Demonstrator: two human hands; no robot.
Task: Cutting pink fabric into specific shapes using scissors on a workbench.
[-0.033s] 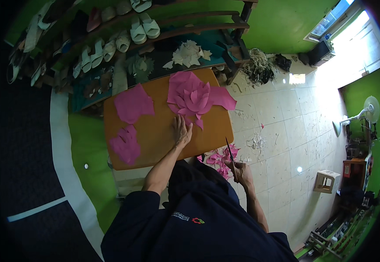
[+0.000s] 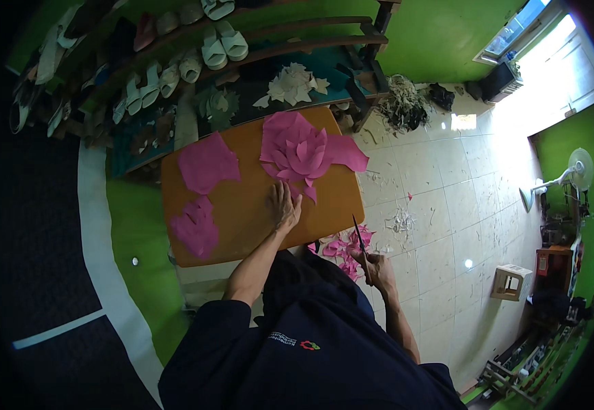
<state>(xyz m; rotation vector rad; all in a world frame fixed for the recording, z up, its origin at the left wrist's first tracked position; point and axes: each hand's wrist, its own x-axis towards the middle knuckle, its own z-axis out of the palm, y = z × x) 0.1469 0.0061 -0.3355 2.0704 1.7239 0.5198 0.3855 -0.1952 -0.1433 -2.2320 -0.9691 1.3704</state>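
Observation:
My left hand [image 2: 284, 208] lies flat on the brown table [image 2: 256, 219], fingers stretched out. Its fingertips are beside the lower end of a heap of pink cut pieces [image 2: 297, 147], shaped like pointed petals. Off the table's right front corner, my right hand [image 2: 379, 270] is closed around dark scissors [image 2: 360, 234], whose narrow blades point away from me. A large flat pink piece [image 2: 208, 162] rests at the table's far left, and a smaller pile of pink pieces [image 2: 196, 229] sits nearer me.
Pink scraps [image 2: 341, 249] lie below the table's front edge. Pale offcuts [image 2: 401, 220] are scattered on the tiled floor [image 2: 447, 232]. Behind the table stands a rack with sandals [image 2: 223, 46] and a pile of cream pieces [image 2: 295, 85]. To the right are a wooden box [image 2: 512, 283] and a white fan [image 2: 579, 171].

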